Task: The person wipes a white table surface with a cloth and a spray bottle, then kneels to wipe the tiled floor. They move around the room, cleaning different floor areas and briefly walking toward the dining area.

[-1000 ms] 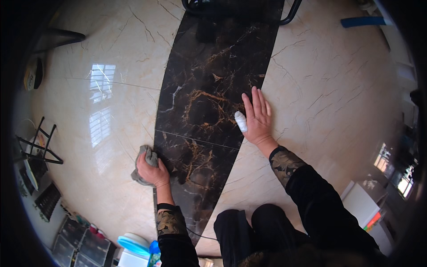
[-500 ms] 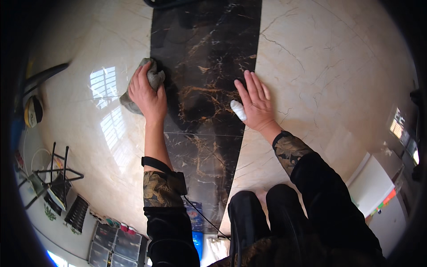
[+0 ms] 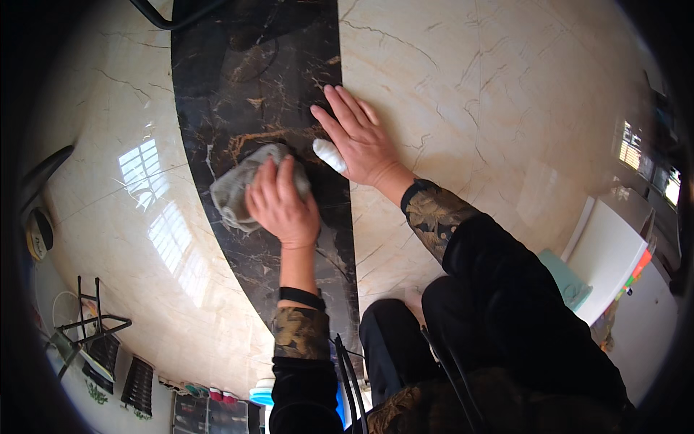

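Observation:
A crumpled grey cloth lies on the dark marble strip of the floor. My left hand presses on it from above, fingers bent over the cloth and slightly blurred. To the right, my right hand rests flat with its fingers stretched out, across the border between the dark strip and the pale tiles. White wrapping covers its thumb. Nothing is held in that hand.
A black metal stand and a black rack are at the lower left. Footwear lines up above a dark drawer unit. On the right are a white cabinet and a pale green bin. Black tubing crosses the top left.
My left hand has drawn the cloth nearer to me and rightward, from the left border onto the dark strip. My right hand stays flat on the floor. The view has shifted to the right.

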Motion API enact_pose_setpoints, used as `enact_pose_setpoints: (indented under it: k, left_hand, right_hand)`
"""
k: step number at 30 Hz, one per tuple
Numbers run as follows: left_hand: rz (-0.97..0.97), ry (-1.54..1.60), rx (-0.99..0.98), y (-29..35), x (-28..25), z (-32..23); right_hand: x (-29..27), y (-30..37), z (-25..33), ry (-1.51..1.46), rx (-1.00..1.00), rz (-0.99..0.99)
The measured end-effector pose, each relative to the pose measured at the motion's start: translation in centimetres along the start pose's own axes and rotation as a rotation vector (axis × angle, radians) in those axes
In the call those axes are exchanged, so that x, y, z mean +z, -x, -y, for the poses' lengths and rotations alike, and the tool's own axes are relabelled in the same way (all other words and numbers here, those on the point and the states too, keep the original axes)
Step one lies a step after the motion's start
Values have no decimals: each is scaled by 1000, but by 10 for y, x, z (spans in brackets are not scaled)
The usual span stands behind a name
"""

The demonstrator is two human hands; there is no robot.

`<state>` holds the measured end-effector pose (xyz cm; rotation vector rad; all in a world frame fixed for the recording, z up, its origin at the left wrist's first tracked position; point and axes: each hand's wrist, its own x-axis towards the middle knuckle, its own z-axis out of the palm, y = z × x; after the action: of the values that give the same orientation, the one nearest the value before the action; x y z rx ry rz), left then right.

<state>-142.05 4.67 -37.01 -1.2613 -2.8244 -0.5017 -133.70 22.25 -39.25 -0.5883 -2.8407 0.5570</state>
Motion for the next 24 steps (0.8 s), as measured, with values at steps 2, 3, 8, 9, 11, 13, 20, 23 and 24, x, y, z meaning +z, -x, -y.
enact_pose_setpoints:
  k: [2,3,8,9,11,13,20,23,24]
  left_hand:
    - [31,19,23,33,4,-24]
    - [21,23,60,48,6,-35]
    - [154,166,269,104,15,-101]
    - [294,205,339,108,11,-112]
    - [491,284,507,112,-1,-120]
    - [376,614,394,110,-17,-105]
    - [44,24,-91,80,4,-4]
    - [42,-56,-93,85,21,7]
    - [25,-37,-99,88,23,7]
  right_hand:
    - [4,3,-3,-57,19,12]
    - [8,5,-5,-81,-2,-60]
    - [21,9,-11,-143,-45,-139]
    - [19,8,-11,-128,-23,-105]
    - [8,3,-12,-127,-63,-117]
    - [-11,9,-7,-241,-40,-88]
    - [-53,154,48,-218,-95,246]
    - [-35,175,50,37,-190,188]
    - [-29,168,47,118,-223,173]
